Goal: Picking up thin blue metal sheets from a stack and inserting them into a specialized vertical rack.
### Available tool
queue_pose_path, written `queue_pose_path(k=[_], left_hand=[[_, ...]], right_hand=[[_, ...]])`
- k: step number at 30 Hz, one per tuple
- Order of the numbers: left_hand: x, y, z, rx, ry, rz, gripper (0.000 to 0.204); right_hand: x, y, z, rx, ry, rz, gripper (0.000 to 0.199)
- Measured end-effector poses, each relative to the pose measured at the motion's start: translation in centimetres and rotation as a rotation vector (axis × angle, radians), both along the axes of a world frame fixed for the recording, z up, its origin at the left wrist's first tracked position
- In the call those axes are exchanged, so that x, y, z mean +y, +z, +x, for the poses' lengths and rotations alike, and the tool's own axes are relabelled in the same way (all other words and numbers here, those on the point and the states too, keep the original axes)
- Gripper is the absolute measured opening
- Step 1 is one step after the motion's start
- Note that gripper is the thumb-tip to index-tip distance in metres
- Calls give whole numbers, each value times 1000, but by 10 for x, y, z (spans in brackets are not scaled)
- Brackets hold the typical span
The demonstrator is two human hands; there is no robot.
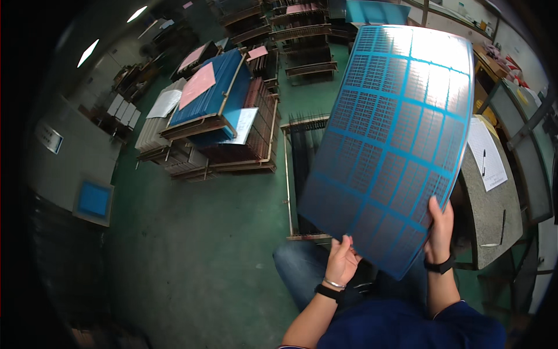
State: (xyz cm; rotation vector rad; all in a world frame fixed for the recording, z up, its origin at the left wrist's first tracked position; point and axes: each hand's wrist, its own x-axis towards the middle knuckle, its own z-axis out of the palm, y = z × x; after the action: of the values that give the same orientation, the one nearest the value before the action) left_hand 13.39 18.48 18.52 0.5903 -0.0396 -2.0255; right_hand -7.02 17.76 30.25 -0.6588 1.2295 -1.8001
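Glossy blue-and-grey rectangular panel (386, 145), tilted; my left hand (343, 261) pinches lower edge, right hand (440, 234) grips right edge; best kept light, edges only.

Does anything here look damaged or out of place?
Mildly: a white sheet sticks out at a slant beside the blue panels, out of line with them. The held panel shows no clear damage, though glare hides part.

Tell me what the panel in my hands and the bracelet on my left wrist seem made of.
The panel: possibly rigid laminate with grey and blue areas, glossy; light glares off its upper end. The bracelet: probably polished metal, given its silvery shine.
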Motion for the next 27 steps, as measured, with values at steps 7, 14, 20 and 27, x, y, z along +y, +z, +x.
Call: queue_pose_path(k=[7,14,20,27], left_hand=[[-65,-102,31,-1070,-664,-278,20],[-167,-107,-1,-1908,-316,-532,13],[-193,-152,-30,-2151,-101,-723,12],[-197,-164,-39,-2187,-171,-743,20]], right_hand=[[-48,-19,-28,426,7,105,19],[-102,-96,27,666,17,190,31],[-124,-158,49,685,34,227,34],[-154,-155,34,689,65,335,35]])
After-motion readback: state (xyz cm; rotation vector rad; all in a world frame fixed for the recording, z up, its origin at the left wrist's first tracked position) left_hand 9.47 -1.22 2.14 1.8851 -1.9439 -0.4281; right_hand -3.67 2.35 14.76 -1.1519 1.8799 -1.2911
